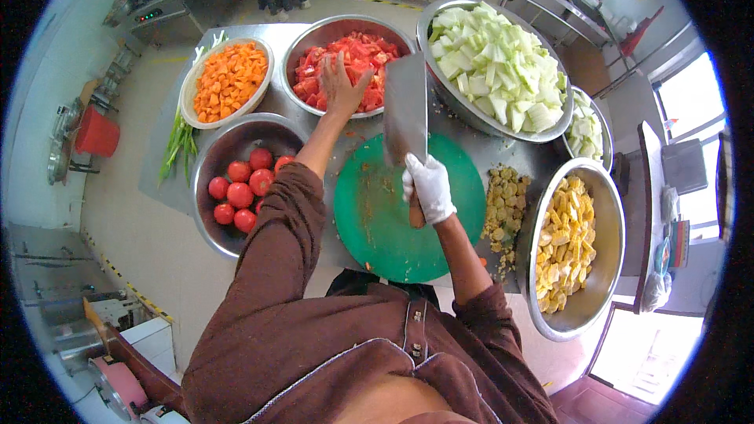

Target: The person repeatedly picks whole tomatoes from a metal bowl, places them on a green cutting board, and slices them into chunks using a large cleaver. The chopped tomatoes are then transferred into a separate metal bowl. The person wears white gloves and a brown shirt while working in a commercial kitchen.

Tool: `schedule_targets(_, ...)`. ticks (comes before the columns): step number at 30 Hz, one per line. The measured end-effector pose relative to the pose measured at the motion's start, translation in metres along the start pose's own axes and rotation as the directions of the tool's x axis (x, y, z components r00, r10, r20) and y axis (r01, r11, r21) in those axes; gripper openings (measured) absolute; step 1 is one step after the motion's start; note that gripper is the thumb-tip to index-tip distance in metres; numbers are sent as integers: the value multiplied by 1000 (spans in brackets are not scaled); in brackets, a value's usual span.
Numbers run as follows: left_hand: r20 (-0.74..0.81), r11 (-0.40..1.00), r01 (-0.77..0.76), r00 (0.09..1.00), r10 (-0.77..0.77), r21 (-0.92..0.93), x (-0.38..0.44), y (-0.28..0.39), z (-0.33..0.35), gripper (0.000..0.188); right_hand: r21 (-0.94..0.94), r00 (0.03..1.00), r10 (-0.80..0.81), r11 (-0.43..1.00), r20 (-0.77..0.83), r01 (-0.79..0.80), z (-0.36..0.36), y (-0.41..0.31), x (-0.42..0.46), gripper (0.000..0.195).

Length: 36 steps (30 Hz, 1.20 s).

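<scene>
My left hand [343, 88] is bare, fingers spread, over a steel bowl [290, 79] of chopped tomatoes [368, 50]. Whether it touches them I cannot tell. In a white glove, my right hand [431, 188] grips the wooden handle of a cleaver [406, 109], its broad blade pointing away from me. The cleaver is above a round green cutting board [377, 229], which carries wet smears and small scraps. Left of the board, a steel bowl [203, 221] holds several whole tomatoes [240, 195], partly hidden by my left arm.
Orange chunks fill a pale basket [187, 112] beside green onions [178, 147]. At the back right, a large steel basin [433, 73] holds cut pale-green vegetable, with a smaller bowl [609, 141] beyond. Sliced pieces [505, 200] lie beside a bowl [609, 300] of yellow corn chunks.
</scene>
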<state>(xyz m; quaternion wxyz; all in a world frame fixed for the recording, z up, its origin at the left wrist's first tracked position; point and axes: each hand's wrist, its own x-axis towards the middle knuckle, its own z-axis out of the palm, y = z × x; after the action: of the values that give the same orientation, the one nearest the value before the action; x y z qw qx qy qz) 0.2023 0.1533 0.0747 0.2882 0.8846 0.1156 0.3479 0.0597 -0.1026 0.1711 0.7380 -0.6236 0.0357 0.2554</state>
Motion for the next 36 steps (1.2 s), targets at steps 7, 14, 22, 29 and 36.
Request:
schedule_targets(7, 484, 956, -126, 875, -18, 265, -9, 11, -25, 73, -350, 957, 93, 918, -274, -189, -59, 46, -67, 20)
schedule_targets(14, 515, 907, -77, 842, -164, 414, 41, -8, 8, 74, -388, 919, 166, 869, -359, -308, -99, 110, -121, 24)
schedule_targets(22, 662, 889, -127, 715, -226, 440, 111, -83, 48, 75, -764, 939, 20, 576, -345, -293, -109, 119, -133, 32)
schedule_targets(29, 737, 909, 164, 647, 195, -384, 108, -45, -88, 48, -837, 931, -100, 480, -351, -264, -117, 142, -140, 33)
schedule_targets(36, 655, 964, 265, 725, -213, 21, -49, -111, -224, 56, -802, 950, -62, 555, -306, -222, -120, 151, -132, 32)
